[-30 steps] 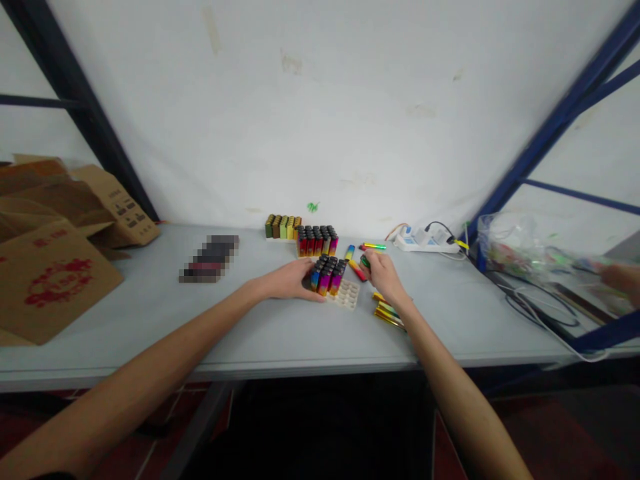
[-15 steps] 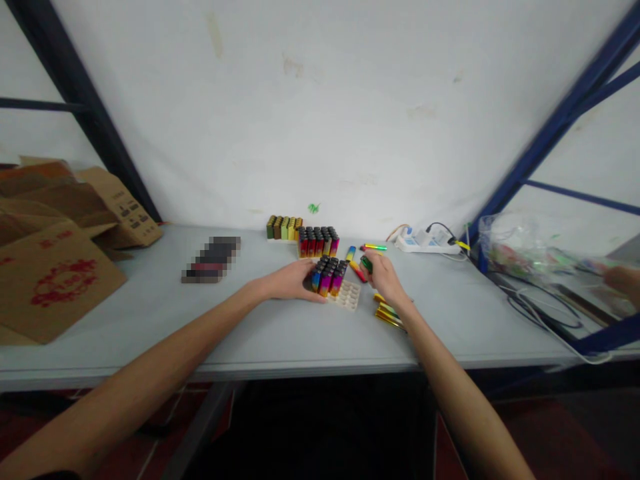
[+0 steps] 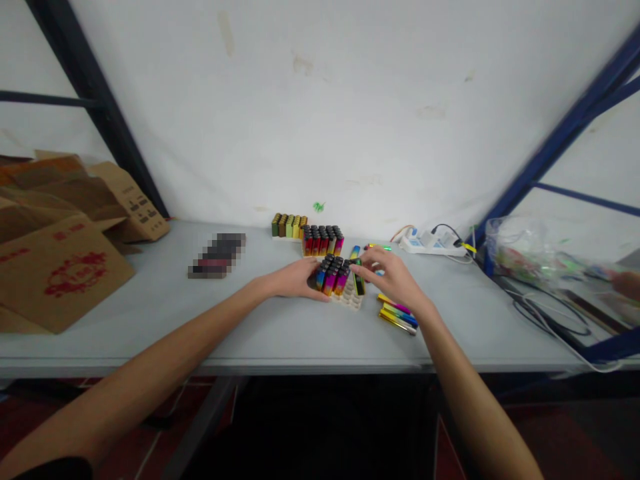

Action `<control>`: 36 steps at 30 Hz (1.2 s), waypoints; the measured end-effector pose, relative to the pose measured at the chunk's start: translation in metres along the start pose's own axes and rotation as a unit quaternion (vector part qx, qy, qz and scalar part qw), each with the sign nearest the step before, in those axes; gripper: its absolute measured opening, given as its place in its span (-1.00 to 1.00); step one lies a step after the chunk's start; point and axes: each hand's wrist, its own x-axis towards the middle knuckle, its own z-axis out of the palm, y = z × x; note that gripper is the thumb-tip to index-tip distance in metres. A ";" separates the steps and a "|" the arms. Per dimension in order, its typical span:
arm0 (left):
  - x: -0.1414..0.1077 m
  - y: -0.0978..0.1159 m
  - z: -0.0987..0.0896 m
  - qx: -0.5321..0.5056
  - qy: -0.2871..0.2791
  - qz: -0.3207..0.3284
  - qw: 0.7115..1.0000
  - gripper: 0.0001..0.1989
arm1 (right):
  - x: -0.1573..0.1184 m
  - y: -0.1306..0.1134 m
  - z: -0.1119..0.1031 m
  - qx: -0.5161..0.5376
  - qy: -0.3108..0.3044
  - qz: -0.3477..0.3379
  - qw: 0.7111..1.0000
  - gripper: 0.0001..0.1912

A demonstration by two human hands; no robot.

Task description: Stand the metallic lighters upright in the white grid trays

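Observation:
My left hand (image 3: 301,279) wraps the left side of a cream tray with round holes (image 3: 353,297), its thumb along the near edge and its fingers partly hidden behind the lighters. Several blue, purple and orange lighters (image 3: 331,280) with black tops stand upright in the tray's left part. Over its right part, my right hand (image 3: 387,272) is closed, pinching a dark green lighter (image 3: 359,277) upright by its top. Whether that lighter's lower end sits in a hole I cannot tell. Several shiny loose lighters (image 3: 398,315) lie by my right wrist.
Behind are a group of red and purple lighters (image 3: 323,241) and a block of green and yellow ones (image 3: 289,227). A power strip (image 3: 433,246) lies at the wall. Cardboard boxes (image 3: 75,267) stand left, near a blurred-out dark object (image 3: 218,256). Another person's hand (image 3: 626,283) shows far right.
My right hand has moved the green lighter left, from beside the tray to over its right part, and turned it upright. My left hand stays at the tray. The view has shifted slightly.

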 end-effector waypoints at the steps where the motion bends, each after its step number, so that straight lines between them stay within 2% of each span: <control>1: 0.000 0.000 0.000 0.001 -0.003 -0.005 1.000 -0.27 | -0.001 -0.004 -0.001 -0.006 -0.005 0.006 1.000 -0.56; 6: 0.000 -0.002 0.001 0.006 -0.003 -0.027 1.000 -0.30 | -0.006 -0.017 0.004 0.035 -0.085 0.063 0.994 -0.65; 10: 0.000 -0.002 0.001 -0.001 0.000 -0.026 1.000 -0.31 | -0.004 -0.019 0.012 -0.043 -0.125 0.050 0.990 -0.76; 16: 0.000 -0.002 0.001 0.006 0.008 -0.009 1.000 -0.32 | 0.000 -0.025 0.010 -0.157 -0.151 0.050 0.975 -0.78; 20: 0.000 -0.002 0.002 0.007 0.009 -0.014 1.000 -0.32 | 0.001 -0.025 0.012 -0.181 -0.146 0.062 0.971 -0.82; 24: 0.000 0.001 0.000 -0.006 0.003 -0.007 1.000 -0.30 | 0.001 -0.025 0.026 -0.163 -0.135 0.082 0.974 -0.81; 28: 0.000 0.002 -0.001 0.000 0.000 -0.009 1.000 -0.30 | -0.001 -0.027 0.037 -0.192 -0.103 0.109 0.970 -0.68; 30: 0.000 0.001 0.000 0.010 0.000 -0.024 1.000 -0.30 | -0.001 -0.026 0.032 -0.203 -0.098 0.110 0.968 -0.56; 33: -0.001 0.000 0.000 0.015 0.008 -0.027 1.000 -0.27 | 0.006 -0.014 0.010 -0.144 -0.106 0.094 0.979 -0.44; 34: -0.001 0.000 0.001 0.013 0.010 -0.025 1.000 -0.27 | 0.011 -0.006 0.000 -0.122 -0.094 0.088 0.984 -0.41; 36: -0.001 -0.001 0.001 0.013 0.010 -0.030 0.999 -0.26 | 0.025 0.018 -0.020 -0.151 -0.008 0.107 0.983 -0.39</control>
